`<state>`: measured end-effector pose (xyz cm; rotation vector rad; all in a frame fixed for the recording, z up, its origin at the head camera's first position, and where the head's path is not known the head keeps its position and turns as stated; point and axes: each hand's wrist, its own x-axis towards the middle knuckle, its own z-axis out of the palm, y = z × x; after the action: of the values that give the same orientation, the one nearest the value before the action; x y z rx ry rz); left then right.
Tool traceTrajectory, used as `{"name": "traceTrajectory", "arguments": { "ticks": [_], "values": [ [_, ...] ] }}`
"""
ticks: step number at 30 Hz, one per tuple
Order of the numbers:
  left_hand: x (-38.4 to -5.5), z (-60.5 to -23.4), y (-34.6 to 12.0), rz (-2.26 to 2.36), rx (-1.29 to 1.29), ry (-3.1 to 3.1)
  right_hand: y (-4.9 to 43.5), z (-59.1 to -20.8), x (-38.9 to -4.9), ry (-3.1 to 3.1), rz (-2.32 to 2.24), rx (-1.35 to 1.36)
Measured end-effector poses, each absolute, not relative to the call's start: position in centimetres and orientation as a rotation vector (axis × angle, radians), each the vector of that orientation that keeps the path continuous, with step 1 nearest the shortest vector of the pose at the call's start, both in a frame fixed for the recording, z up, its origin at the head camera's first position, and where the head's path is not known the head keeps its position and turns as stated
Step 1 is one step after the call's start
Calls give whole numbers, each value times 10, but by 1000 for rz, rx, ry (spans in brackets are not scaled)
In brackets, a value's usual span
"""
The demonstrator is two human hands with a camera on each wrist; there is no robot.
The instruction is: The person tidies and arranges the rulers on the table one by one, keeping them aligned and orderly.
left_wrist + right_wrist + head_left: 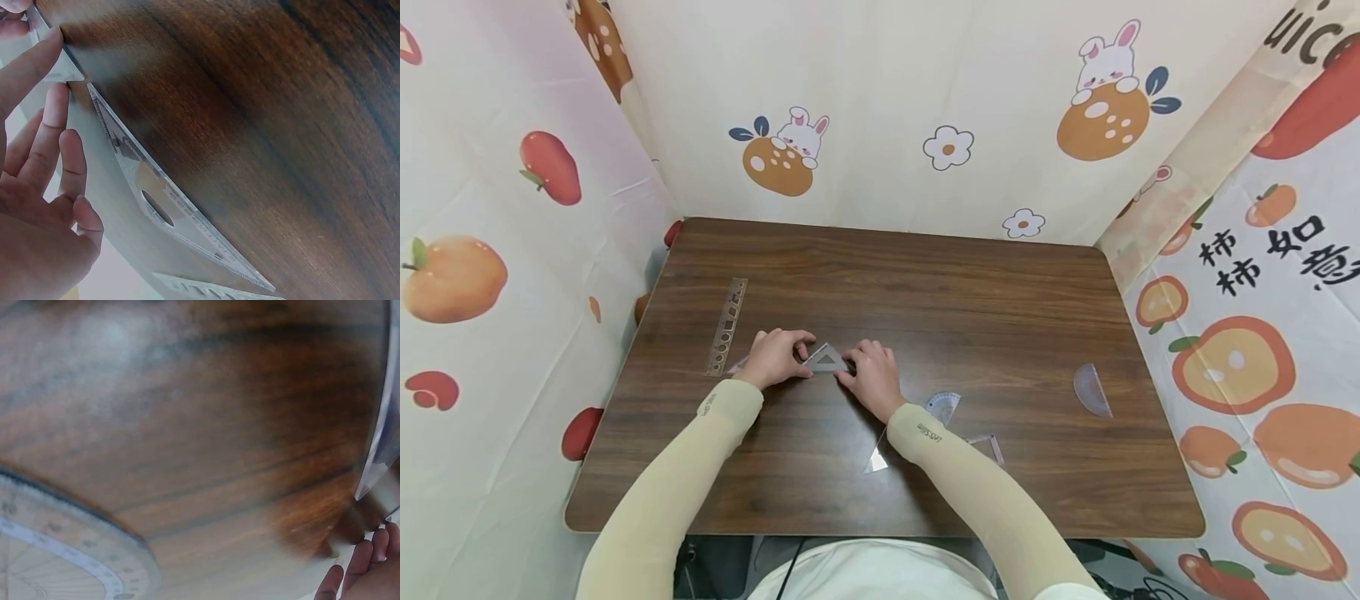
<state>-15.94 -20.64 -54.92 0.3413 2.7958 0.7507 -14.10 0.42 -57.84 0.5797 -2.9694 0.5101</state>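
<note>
A small clear set square (826,360) is held between my two hands at the left middle of the table. My left hand (775,357) pinches its left corner with thumb and forefinger; the other fingers curl loosely in the left wrist view. At the opposite corner, my right hand (872,375) grips with thumb and fingertips. Beside the left hand lies a second, longer clear set square (178,203), mostly covered by that hand in the head view. Only fingertips (362,565) of the right hand show in the right wrist view, so its grip is hidden there.
A clear straight ruler (727,327) with cut-out shapes lies left of the hands. Near the right forearm are a protractor (943,405), a set square (877,460) and another clear angular piece (995,450), partly covered. Another protractor (1092,390) lies far right on the wooden table (970,292).
</note>
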Motion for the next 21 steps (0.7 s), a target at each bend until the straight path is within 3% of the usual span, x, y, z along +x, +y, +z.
{"name": "traceTrajectory", "arguments": {
  "ticks": [21],
  "values": [
    [-156,-534,-191,691,381,2831,27,-572,-149,-2948,634,639]
  ]
}}
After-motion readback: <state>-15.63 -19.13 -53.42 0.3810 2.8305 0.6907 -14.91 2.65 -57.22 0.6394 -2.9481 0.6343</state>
